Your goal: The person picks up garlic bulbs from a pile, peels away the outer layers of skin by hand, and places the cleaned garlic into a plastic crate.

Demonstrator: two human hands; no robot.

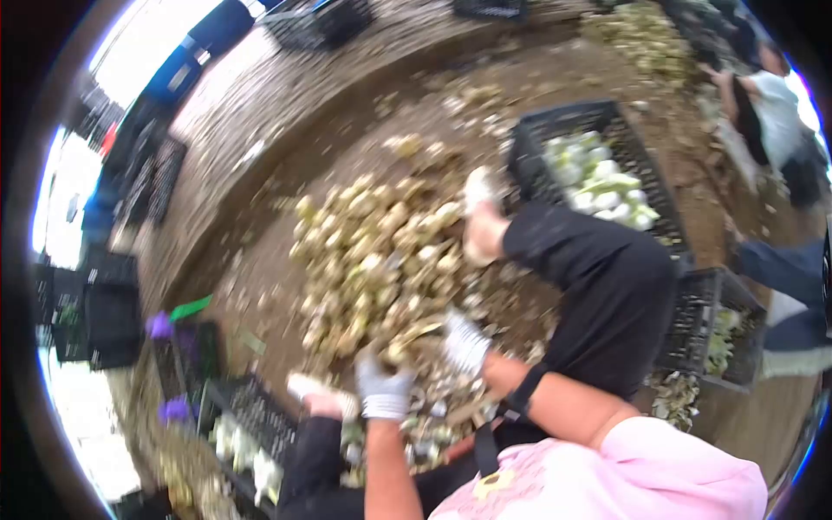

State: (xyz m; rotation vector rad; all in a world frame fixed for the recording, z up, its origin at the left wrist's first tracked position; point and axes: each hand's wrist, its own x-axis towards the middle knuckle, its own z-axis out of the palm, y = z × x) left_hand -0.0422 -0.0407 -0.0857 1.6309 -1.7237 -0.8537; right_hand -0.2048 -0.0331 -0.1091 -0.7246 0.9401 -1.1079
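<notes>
My left hand (pixel 384 387), in a pale knitted glove, is at the near edge of a heap of onions (pixel 377 247) with dry yellow-brown skins. Its fingers curl around an onion (pixel 396 353), whose pale stalk slants toward the other hand. My right hand (pixel 466 344), in a striped white glove, is just right of that stalk with its fingers drawn together. Blur hides what it grips, if anything. Trimmed skins and scraps (pixel 433 403) lie below both hands, between my legs.
A black crate (pixel 598 113) of white onions (pixel 598 178) stands beyond my right knee, another crate (pixel 715 321) beside it. At left is a crate (pixel 251 416) with white onions. A person (pixel 771 113) sits at far right near another onion heap (pixel 641 39).
</notes>
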